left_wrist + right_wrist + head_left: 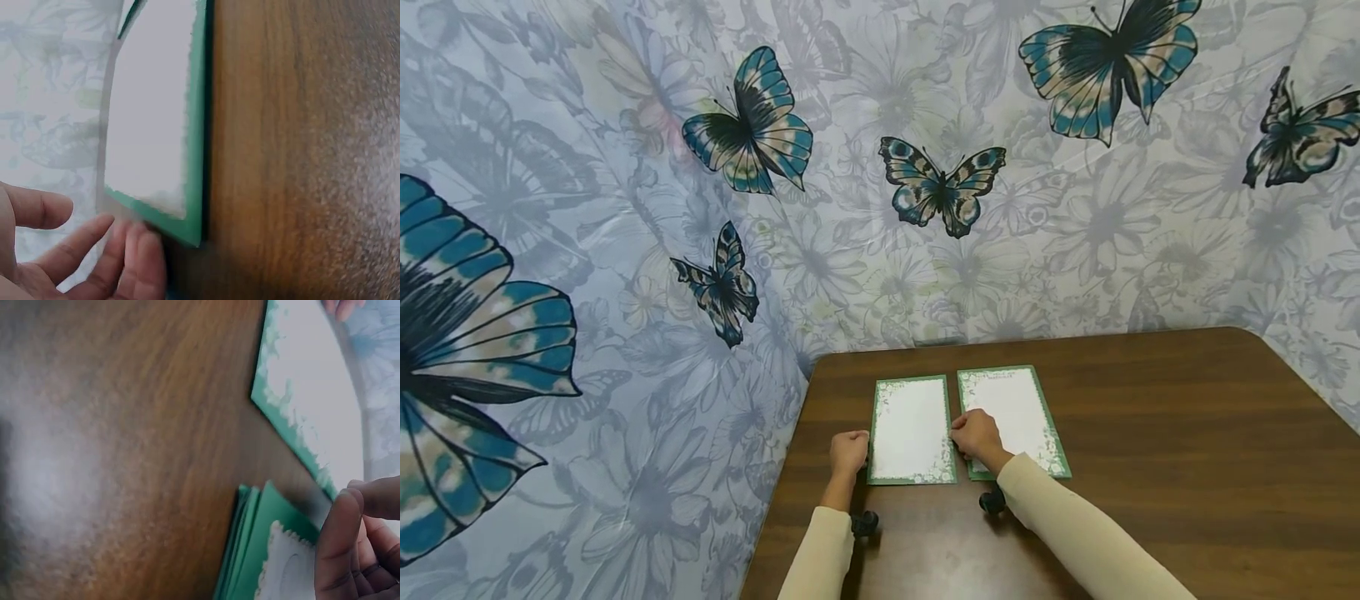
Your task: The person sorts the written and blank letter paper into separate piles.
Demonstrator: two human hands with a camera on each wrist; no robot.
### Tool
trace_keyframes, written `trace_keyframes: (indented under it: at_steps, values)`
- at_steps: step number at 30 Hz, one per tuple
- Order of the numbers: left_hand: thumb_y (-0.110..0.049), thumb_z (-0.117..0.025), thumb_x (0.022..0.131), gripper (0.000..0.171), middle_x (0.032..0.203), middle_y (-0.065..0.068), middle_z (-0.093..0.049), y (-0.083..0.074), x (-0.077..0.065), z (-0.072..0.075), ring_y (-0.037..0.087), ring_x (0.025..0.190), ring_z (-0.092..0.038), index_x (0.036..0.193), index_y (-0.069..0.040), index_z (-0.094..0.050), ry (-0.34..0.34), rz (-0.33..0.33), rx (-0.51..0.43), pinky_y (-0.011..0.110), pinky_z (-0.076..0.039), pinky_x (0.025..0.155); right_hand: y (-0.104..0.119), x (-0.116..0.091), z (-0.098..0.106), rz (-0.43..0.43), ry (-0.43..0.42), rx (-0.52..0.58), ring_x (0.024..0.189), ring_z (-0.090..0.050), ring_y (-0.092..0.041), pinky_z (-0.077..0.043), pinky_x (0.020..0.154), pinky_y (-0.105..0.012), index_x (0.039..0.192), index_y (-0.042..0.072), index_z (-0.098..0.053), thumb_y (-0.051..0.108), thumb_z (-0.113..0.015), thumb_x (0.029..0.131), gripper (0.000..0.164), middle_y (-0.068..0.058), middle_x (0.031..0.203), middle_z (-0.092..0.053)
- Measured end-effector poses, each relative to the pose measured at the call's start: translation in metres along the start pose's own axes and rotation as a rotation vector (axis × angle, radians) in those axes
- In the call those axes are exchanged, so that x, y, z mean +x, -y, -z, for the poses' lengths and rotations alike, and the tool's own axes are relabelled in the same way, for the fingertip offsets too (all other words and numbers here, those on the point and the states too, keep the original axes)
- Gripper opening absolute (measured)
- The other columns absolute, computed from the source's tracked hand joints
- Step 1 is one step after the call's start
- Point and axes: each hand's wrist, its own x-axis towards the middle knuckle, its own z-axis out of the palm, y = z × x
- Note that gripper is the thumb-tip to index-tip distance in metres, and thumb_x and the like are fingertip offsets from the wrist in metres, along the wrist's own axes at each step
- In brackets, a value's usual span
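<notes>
A white sheet with a green floral border [913,430] lies on the left of the wooden table, between the two hands. My left hand [849,452] is at its left edge; in the left wrist view the fingers [134,250] reach to the sheet's border, the thumb held apart. With thumb and forefinger together, my right hand [977,437] pinches the sheet's right edge, as the right wrist view shows. That hand is above a second green-bordered sheet [1011,400], which tops a stack of several green-edged sheets [275,531] and is partly hidden by it.
The brown wooden table [1172,417] extends to the right of the sheets. Behind and to the left stands a wall covering [850,275] printed with flowers and butterflies. Dark round wrist devices [992,501] sit under both wrists, close over the table.
</notes>
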Motion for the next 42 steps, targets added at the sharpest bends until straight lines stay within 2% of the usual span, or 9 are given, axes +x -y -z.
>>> trace_keyframes:
  at_steps: [4,7,10,14,19,24,28,34,42]
  values:
    - [-0.020,-0.062,0.090,0.026,0.106,0.014,-0.074,-0.007,-0.006,-0.004,0.035,0.098,-0.067,0.105,-0.004,-0.077,-0.004,-0.055,0.002,0.045,-0.055,0.084,-0.008,-0.012,0.017,0.123,-0.039,0.007,0.059,-0.061,-0.013,-0.052,0.053,-0.028,0.097,0.002,-0.075,0.011,-0.068,0.089,0.013,-0.006,0.080,-0.072]
    - [-0.021,-0.061,0.094,0.028,0.113,0.016,-0.072,-0.017,-0.014,-0.006,0.036,0.107,-0.064,0.111,-0.004,-0.075,0.040,-0.082,-0.036,0.049,-0.053,0.088,-0.023,-0.023,0.040,0.242,-0.101,-0.061,0.067,-0.062,-0.012,-0.051,0.060,-0.029,0.092,0.004,-0.075,0.010,-0.069,0.088,0.010,-0.004,0.079,-0.072]
    - [-0.024,-0.058,0.099,0.034,0.119,0.020,-0.069,-0.032,-0.022,-0.010,0.039,0.105,-0.064,0.121,-0.001,-0.070,0.162,-0.083,-0.159,0.047,-0.056,0.082,-0.038,-0.028,0.072,0.281,-0.152,-0.117,0.072,-0.064,-0.017,-0.052,0.064,-0.033,0.093,0.005,-0.076,0.010,-0.067,0.090,0.011,-0.005,0.081,-0.072]
    - [-0.024,-0.055,0.101,0.042,0.129,0.027,-0.062,-0.053,-0.029,-0.017,0.044,0.112,-0.062,0.129,0.006,-0.061,0.374,-0.060,-0.350,0.043,-0.059,0.085,-0.051,-0.026,0.118,0.235,-0.175,-0.155,0.081,-0.067,-0.025,-0.055,0.069,-0.040,0.099,0.003,-0.075,0.014,-0.063,0.094,0.017,-0.011,0.091,-0.073]
    - [-0.021,-0.051,0.102,0.044,0.139,0.032,-0.051,-0.073,-0.040,-0.035,0.047,0.123,-0.056,0.136,0.008,-0.053,0.567,-0.036,-0.440,0.045,-0.055,0.096,-0.060,-0.023,0.152,0.133,-0.080,-0.172,0.096,-0.066,-0.037,-0.056,0.078,-0.048,0.111,-0.004,-0.070,0.022,-0.055,0.099,0.032,-0.023,0.108,-0.070]
    - [-0.022,-0.051,0.103,0.052,0.146,0.033,-0.043,-0.081,-0.059,-0.062,0.051,0.129,-0.048,0.143,0.009,-0.043,0.683,-0.044,-0.412,0.049,-0.053,0.098,-0.069,-0.027,0.156,0.038,0.067,-0.130,0.088,-0.066,-0.033,-0.056,0.072,-0.041,0.124,-0.011,-0.061,0.024,-0.053,0.099,0.044,-0.027,0.113,-0.067]
    - [-0.023,-0.052,0.102,0.058,0.151,0.031,-0.038,-0.085,-0.068,-0.084,0.053,0.136,-0.038,0.148,0.008,-0.036,0.751,-0.026,-0.384,0.052,-0.050,0.101,-0.074,-0.031,0.155,-0.025,0.085,-0.071,0.076,-0.064,-0.023,-0.054,0.062,-0.032,0.130,-0.013,-0.055,0.025,-0.054,0.100,0.048,-0.029,0.115,-0.064]
    - [-0.023,-0.050,0.103,0.059,0.154,0.029,-0.033,-0.086,-0.068,-0.103,0.051,0.138,-0.037,0.151,0.006,-0.030,0.756,0.028,-0.385,0.050,-0.052,0.100,-0.076,-0.031,0.160,-0.039,0.070,-0.061,0.092,-0.066,-0.027,-0.059,0.068,-0.034,0.130,-0.012,-0.055,0.028,-0.052,0.101,0.049,-0.030,0.124,-0.060]
    - [-0.021,-0.048,0.104,0.058,0.155,0.031,-0.030,-0.084,-0.065,-0.108,0.050,0.137,-0.038,0.151,0.006,-0.030,0.765,0.051,-0.399,0.047,-0.055,0.095,-0.079,-0.029,0.158,-0.044,0.068,-0.048,0.071,-0.061,-0.019,-0.055,0.059,-0.030,0.131,-0.011,-0.055,0.027,-0.052,0.101,0.048,-0.026,0.116,-0.064]
